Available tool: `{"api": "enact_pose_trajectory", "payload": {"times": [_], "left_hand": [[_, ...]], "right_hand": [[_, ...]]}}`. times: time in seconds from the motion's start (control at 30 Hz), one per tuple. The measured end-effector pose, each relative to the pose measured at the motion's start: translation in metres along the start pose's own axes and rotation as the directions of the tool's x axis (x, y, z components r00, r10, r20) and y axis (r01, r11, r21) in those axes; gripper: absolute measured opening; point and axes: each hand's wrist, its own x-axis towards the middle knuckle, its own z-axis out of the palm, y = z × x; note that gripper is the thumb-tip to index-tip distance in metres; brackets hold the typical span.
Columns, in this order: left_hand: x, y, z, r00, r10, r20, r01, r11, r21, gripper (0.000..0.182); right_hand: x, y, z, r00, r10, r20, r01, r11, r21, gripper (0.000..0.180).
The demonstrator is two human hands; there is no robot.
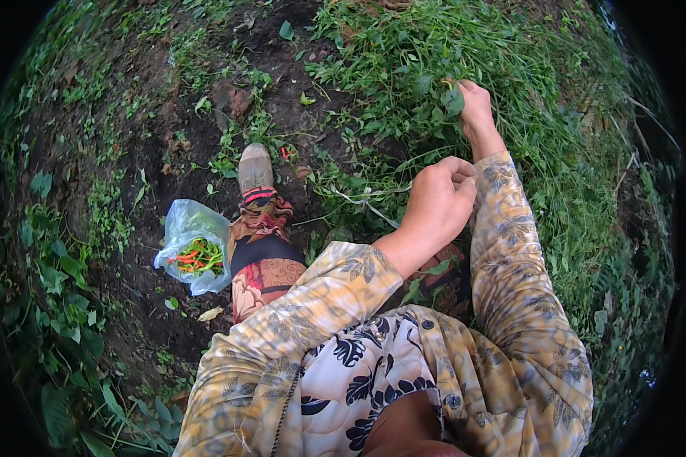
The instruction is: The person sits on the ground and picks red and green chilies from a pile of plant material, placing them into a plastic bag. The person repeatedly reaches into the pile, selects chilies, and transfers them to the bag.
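Note:
My right hand reaches to the edge of a heap of cut leafy green plants. Its fingers are closed at a leafy sprig, with a small orange-red bit showing at the fingertips. Nearer to me, my left hand is held beside the right wrist with its fingers curled in. What lies inside those fingers is hidden. On the soil to the left, a translucent plastic bag sits with its mouth open, holding red and green chilli peppers.
My left shoe rests on dark soil scattered with weeds. A small red chilli lies just beyond it. A pale strip crosses the plants before my left hand. Broad-leaved vines grow along the left side.

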Motion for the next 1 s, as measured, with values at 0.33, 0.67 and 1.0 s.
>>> {"api": "enact_pose_trajectory", "payload": {"times": [0.33, 0.67, 1.0], "left_hand": [[-0.001, 0.013, -0.008, 0.940, -0.320, -0.119, 0.156, 0.712, -0.684, 0.051], [-0.002, 0.017, -0.009, 0.951, -0.260, -0.166, 0.065, 0.695, -0.716, 0.017], [-0.002, 0.020, -0.013, 0.940, -0.303, -0.155, 0.122, 0.725, -0.678, 0.015]], "right_hand": [[-0.141, -0.045, 0.012, 0.831, -0.192, 0.522, 0.431, 0.815, -0.387, 0.021], [-0.016, 0.017, 0.041, 0.959, 0.209, 0.190, -0.090, 0.863, -0.497, 0.048], [0.061, 0.085, 0.083, 0.955, 0.152, -0.254, -0.246, 0.886, -0.393, 0.045]]}}
